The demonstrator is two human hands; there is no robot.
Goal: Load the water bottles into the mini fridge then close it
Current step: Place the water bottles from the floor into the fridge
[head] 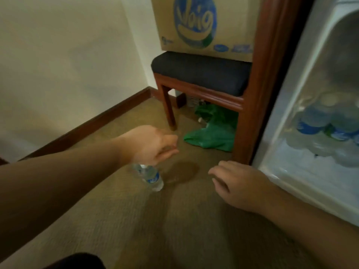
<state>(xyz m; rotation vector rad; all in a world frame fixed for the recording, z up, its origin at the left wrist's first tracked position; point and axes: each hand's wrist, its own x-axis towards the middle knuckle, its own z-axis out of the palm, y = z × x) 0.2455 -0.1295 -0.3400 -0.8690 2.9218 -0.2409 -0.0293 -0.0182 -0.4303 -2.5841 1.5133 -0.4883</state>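
Bottle [150,176] stands just under left grip [153,144]

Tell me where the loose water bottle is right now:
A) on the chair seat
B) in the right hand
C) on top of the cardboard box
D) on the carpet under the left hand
D: the water bottle stands on the carpet just below the left hand.

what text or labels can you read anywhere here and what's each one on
Cardboard box on the chair: large script in a blue oval, too blurred to read for certain; small blue logos along its lower edge, unreadable.
Water bottle under the left hand: blue label, print too small and blurred to read.
Bottles in the mini fridge: blue labels, unreadable.
No other text shows.
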